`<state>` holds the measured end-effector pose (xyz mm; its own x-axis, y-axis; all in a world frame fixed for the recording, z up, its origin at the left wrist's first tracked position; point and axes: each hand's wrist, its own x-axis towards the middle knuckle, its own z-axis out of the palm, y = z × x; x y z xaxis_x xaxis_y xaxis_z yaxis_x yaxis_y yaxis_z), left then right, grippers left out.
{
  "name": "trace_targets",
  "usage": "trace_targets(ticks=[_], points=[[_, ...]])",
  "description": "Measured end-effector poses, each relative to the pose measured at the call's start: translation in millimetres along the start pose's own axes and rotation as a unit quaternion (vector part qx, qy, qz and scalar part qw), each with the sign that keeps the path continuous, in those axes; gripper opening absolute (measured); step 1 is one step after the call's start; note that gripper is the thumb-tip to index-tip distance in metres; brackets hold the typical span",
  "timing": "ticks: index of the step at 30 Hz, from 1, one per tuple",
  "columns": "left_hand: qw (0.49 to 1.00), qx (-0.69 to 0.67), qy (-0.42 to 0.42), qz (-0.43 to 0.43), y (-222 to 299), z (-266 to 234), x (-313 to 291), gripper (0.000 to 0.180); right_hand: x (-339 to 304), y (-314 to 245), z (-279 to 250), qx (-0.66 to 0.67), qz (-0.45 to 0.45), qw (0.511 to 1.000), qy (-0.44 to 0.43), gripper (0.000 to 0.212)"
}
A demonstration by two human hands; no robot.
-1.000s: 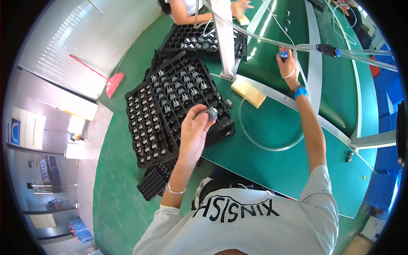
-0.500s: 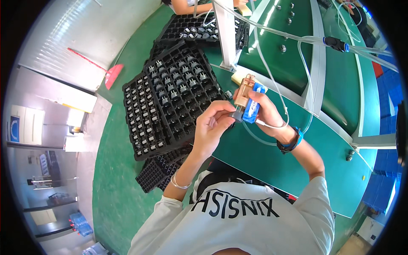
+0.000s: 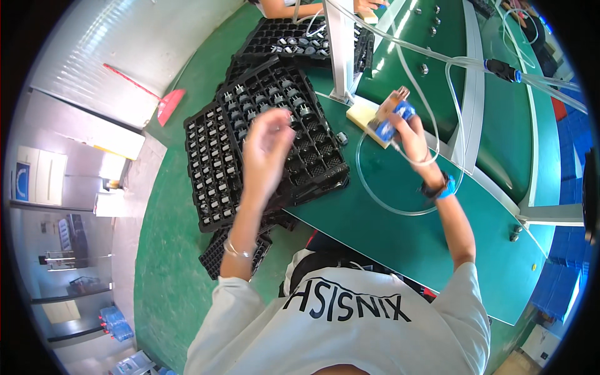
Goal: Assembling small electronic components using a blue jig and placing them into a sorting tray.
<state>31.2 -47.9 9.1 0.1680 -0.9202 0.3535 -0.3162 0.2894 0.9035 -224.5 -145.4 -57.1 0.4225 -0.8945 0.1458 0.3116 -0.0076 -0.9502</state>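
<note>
My left hand [image 3: 267, 140] hovers over a black compartment tray [image 3: 312, 164], its fingers curled and blurred by motion; whether something is between them I cannot make out. Grey plug parts with metal pins [image 3: 304, 109] stand in the tray's upper pockets. My right hand [image 3: 409, 134] is wrapped round a blue air-line hand tool [image 3: 403, 112] with a copper-brown head, tilted up and away from me. A clear tube [image 3: 400, 211] loops from its lower end. The tool is over or against a yellow sponge block [image 3: 360, 117] on the green table; contact is unclear.
A second tray of small pale parts [image 3: 209, 162] lies to the left, with more trays beneath. One loose metal part [image 3: 342, 138] sits beside the tray. A white post [image 3: 340, 56] rises ahead. Another person's arm [image 3: 300, 11] is at the far side. Tubes with a black connector [image 3: 502, 70] cross the right.
My left hand has left the tool and the small dark part it pinched there, moving left over the tray. My right hand has carried the tool farther away and right, toward the sponge.
</note>
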Motion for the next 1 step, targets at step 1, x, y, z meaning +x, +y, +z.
trace_targets(ticks=[1], points=[[0.999, 0.038, 0.014, 0.015, -18.1, -17.8, 18.4, 0.027, 13.0, 9.6, -19.8, -0.078, -0.046, 0.996, -0.024, 0.046]])
